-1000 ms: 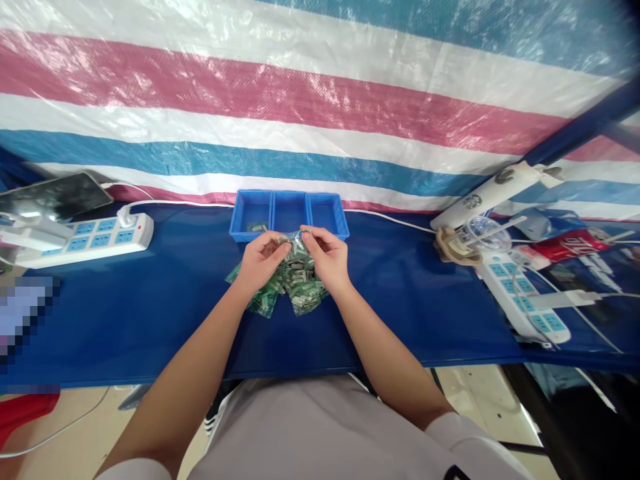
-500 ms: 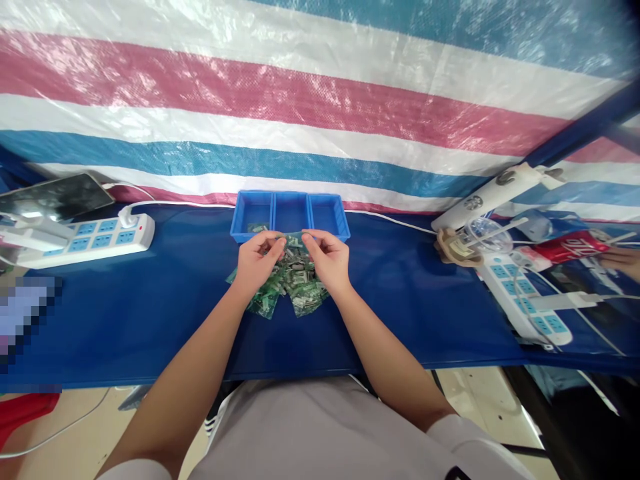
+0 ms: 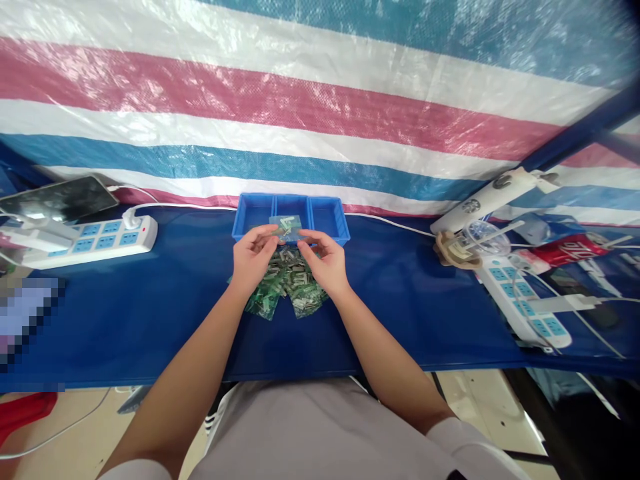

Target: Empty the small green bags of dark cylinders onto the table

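Bag [image 3: 286, 227] between left hand [image 3: 254, 259] and right hand [image 3: 327, 261], by near edge of blue tray [image 3: 327, 217], past pile of green bags [image 3: 287, 272]. Looks like handling one bag; next, seems to need a soft, even touch. Can't tell if pinched or loose in either hand. Shows more past both hands than half a second ago.

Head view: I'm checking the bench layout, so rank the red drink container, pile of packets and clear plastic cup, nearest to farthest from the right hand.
From the right hand:
1. Pile of packets: close beside it, mostly leftward.
2. Clear plastic cup: off to the right.
3. Red drink container: farther right, past the cup.
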{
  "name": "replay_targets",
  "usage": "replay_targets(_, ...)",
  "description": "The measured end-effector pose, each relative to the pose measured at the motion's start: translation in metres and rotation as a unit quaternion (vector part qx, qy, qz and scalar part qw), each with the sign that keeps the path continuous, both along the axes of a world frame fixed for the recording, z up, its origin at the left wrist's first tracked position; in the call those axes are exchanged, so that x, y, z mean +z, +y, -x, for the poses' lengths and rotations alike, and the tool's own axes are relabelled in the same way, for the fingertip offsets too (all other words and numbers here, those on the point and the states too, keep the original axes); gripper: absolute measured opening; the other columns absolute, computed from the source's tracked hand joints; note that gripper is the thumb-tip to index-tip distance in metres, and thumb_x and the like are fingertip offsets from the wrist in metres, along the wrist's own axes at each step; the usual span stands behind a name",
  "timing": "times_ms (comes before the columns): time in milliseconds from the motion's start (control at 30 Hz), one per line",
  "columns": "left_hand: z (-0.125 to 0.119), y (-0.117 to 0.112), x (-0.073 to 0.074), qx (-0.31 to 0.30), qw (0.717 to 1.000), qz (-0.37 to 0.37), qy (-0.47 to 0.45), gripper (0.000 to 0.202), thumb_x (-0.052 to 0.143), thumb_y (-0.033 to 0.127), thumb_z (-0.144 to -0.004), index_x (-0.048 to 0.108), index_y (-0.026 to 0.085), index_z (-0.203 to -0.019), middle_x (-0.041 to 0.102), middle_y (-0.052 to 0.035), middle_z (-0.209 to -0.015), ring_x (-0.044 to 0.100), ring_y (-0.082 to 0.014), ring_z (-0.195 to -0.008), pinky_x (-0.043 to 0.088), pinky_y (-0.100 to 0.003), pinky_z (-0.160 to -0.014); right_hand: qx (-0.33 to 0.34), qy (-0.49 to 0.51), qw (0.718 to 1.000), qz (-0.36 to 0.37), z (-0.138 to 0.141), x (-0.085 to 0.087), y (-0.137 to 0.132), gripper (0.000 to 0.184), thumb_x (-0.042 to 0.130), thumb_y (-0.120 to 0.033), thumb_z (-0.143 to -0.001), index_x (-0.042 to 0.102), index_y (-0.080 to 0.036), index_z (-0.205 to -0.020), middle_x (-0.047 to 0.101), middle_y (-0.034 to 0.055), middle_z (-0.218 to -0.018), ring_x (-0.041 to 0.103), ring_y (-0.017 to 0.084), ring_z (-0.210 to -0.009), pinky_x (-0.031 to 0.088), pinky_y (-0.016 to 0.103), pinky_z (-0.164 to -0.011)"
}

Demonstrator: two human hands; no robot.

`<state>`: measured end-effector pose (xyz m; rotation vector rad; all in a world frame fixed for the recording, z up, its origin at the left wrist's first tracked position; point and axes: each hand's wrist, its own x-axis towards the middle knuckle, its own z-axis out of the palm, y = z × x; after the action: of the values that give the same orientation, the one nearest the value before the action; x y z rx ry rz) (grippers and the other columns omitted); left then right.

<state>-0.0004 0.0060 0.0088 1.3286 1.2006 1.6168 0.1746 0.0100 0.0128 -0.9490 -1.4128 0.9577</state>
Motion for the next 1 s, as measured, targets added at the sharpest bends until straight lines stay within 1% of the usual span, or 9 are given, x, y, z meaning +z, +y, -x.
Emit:
replay_targets(133, 0.021, 0.011, -0.005, 0.163, 0.986, -0.014, 0.037, 0.026, 0.070, 0.036, -0.087, 0.073, 0.018, -0.106, 0.075, -0.0069, -0.102, 0.071, -0.0181, -0.088, 0.054, -0.028, -0.077, 0.008, -0.019, 1.000, 0.010, 0.001, -0.001, -0.001, 0.027, 0.069, -0.041, -0.090, 0.073, -0.024, -0.109, 0.078, 0.0061, -0.102, 0.071, 0.019, -0.085, 0.058, 0.033, -0.074)
replay_targets(233, 0.040, 0.017, -0.007, 0.256, 0.951, -0.019, 0.173, 0.026, 0.063, 0.031, -0.090, 0.072, 0.020, -0.112, 0.075, -0.0069, -0.105, 0.068, -0.0211, -0.097, 0.050, -0.033, -0.086, 0.001, -0.052, 0.999, 0.013, 0.001, -0.003, -0.002, 0.021, 0.069, -0.040, -0.089, 0.075, -0.023, -0.100, 0.077, 0.0041, -0.089, 0.070, 0.018, -0.076, 0.058, 0.033, -0.072)
replay_targets(367, 0.046, 0.020, -0.009, 0.238, 0.921, 0.016, 0.307, 0.023, 0.060, 0.026, -0.090, 0.074, 0.022, -0.108, 0.075, -0.0105, -0.102, 0.062, -0.0295, -0.110, 0.037, -0.050, -0.103, 0.008, -0.091, 0.996, 0.007, 0.001, -0.002, -0.003, 0.019, 0.069, -0.038, -0.088, 0.076, -0.024, -0.097, 0.076, 0.0029, -0.084, 0.068, 0.017, -0.071, 0.057, 0.032, -0.070)
replay_targets(433, 0.043, 0.020, -0.010, 0.219, 0.905, 0.021, 0.365, 0.019, 0.058, 0.026, -0.092, 0.075, 0.022, -0.099, 0.074, -0.0114, -0.099, 0.057, -0.0337, -0.117, 0.028, -0.057, -0.106, 0.020, -0.105, 0.994, 0.004, 0.002, 0.000, -0.004, 0.018, 0.068, -0.037, -0.089, 0.076, -0.023, -0.097, 0.077, 0.0034, -0.085, 0.069, 0.018, -0.072, 0.057, 0.032, -0.068)
replay_targets(500, 0.040, 0.019, -0.012, 0.214, 0.887, 0.015, 0.408, 0.020, 0.056, 0.027, -0.093, 0.074, 0.022, -0.089, 0.074, -0.0128, -0.104, 0.050, -0.0381, -0.125, 0.021, -0.062, -0.105, 0.036, -0.122, 0.992, 0.003, 0.002, 0.001, -0.005, 0.017, 0.066, -0.035, -0.090, 0.076, -0.023, -0.097, 0.077, 0.0039, -0.085, 0.069, 0.018, -0.072, 0.056, 0.032, -0.067)
replay_targets(633, 0.039, 0.017, -0.016, 0.218, 0.875, 0.008, 0.432, 0.027, 0.055, 0.034, -0.094, 0.072, 0.022, -0.077, 0.069, -0.0135, -0.126, 0.039, -0.0438, -0.132, 0.018, -0.065, -0.102, 0.066, -0.165, 0.984, -0.008, 0.004, 0.000, -0.007, 0.018, 0.061, -0.033, -0.093, 0.075, -0.024, -0.099, 0.077, 0.0045, -0.089, 0.070, 0.019, -0.075, 0.056, 0.032, -0.068)
replay_targets(767, 0.039, 0.015, -0.017, 0.213, 0.878, 0.000, 0.428, 0.028, 0.053, 0.035, -0.095, 0.071, 0.022, -0.079, 0.068, -0.0119, -0.132, 0.037, -0.0447, -0.135, 0.015, -0.068, -0.104, 0.080, -0.239, 0.965, -0.074, 0.004, -0.004, -0.006, 0.017, 0.059, -0.027, -0.094, 0.075, -0.025, -0.101, 0.076, 0.0061, -0.099, 0.069, 0.023, -0.092, 0.056, 0.039, -0.083)
replay_targets(900, 0.036, 0.013, -0.017, 0.221, 0.878, -0.021, 0.423, 0.022, 0.054, 0.032, -0.094, 0.069, 0.021, -0.082, 0.069, -0.0139, -0.129, 0.039, -0.0450, -0.134, 0.012, -0.069, -0.106, 0.081, -0.301, 0.945, -0.103, 0.002, -0.006, -0.004, 0.018, 0.063, -0.019, -0.090, 0.073, -0.024, -0.104, 0.076, 0.0071, -0.109, 0.065, 0.027, -0.108, 0.050, 0.045, -0.096)
replay_targets(1000, 0.035, 0.013, -0.019, 0.226, 0.879, -0.024, 0.420, 0.019, 0.054, 0.031, -0.094, 0.068, 0.021, -0.085, 0.075, -0.0163, -0.109, 0.044, -0.0439, -0.130, 0.013, -0.068, -0.106, 0.090, -0.333, 0.935, -0.081, 0.003, -0.006, -0.004, 0.021, 0.065, -0.017, -0.088, 0.072, -0.024, -0.106, 0.075, 0.0071, -0.117, 0.064, 0.028, -0.114, 0.045, 0.046, -0.100)
